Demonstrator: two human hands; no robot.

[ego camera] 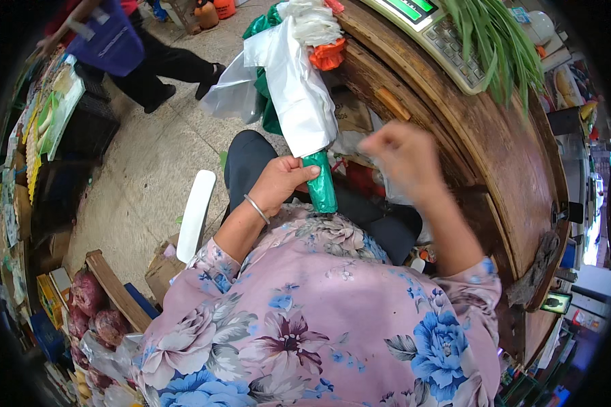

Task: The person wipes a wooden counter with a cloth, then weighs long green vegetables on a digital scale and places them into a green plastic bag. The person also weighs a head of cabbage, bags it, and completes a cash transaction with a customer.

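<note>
My left hand, with a bangle at the wrist, grips a narrow green plastic bundle above my lap. The thumb lies across the bundle's upper end, right at the lower edge of a white plastic bag. That bag hangs down from a bunch of plastic bags by the counter's edge. Green plastic shows behind it, and an orange plastic bag is bunched beside it. To the right, my right hand is raised and motion-blurred, fingers curled; whether anything is between them is unclear.
A curved wooden counter runs along my right, bearing a digital scale and long green leaves. At left stand a white chair armrest and red onions behind a wooden board. A person carries a purple bag.
</note>
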